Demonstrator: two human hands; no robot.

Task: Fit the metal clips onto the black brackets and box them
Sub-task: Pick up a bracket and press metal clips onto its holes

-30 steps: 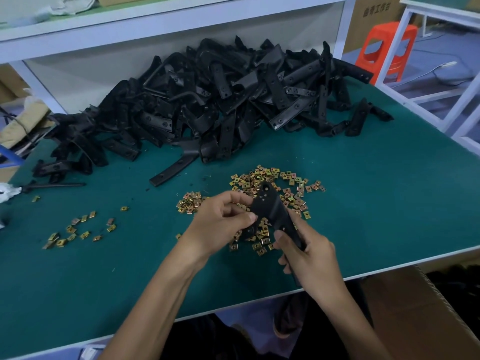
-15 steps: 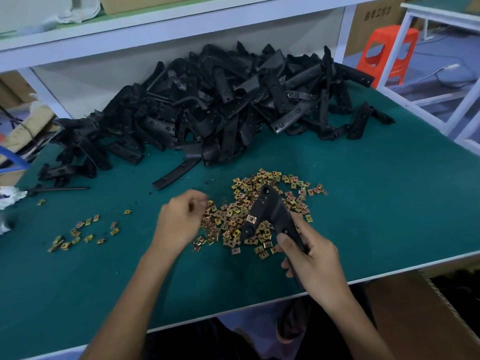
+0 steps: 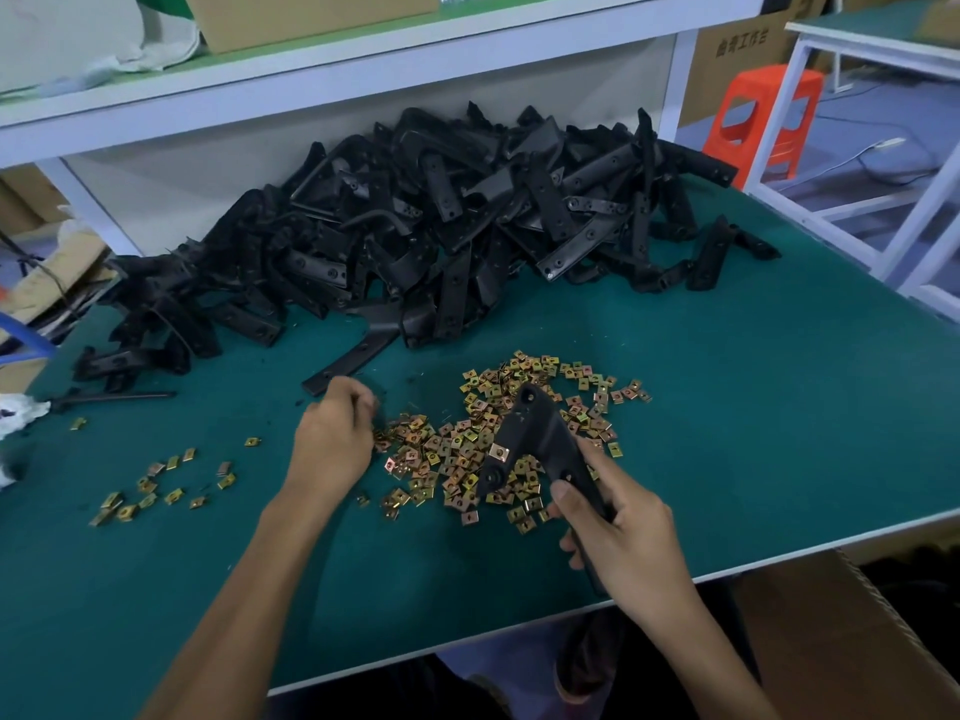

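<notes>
Right hand (image 3: 615, 527) is gripping a bracket (image 3: 537, 433) over the clips (image 3: 457, 454), one clip (image 3: 500, 451) sitting on it. Left hand (image 3: 332, 444) is curling at the clips' left edge; I can't tell if it's pinching any. Box (image 3: 841, 641) is sitting under the table (image 3: 753, 407) edge, contents hidden.

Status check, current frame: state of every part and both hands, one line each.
held bracket, above the clip pile, one clip fitted.
fitted clip, seated on the held bracket's edge.
right hand, grips the held bracket by its near end.
left hand, fingers curled at the clip pile's left edge; pinched clip unconfirmed.
clip pile, loose on the green mat.
side clips, scattered, apart from the pile.
bracket heap, piled at the back, no clips visible.
</notes>
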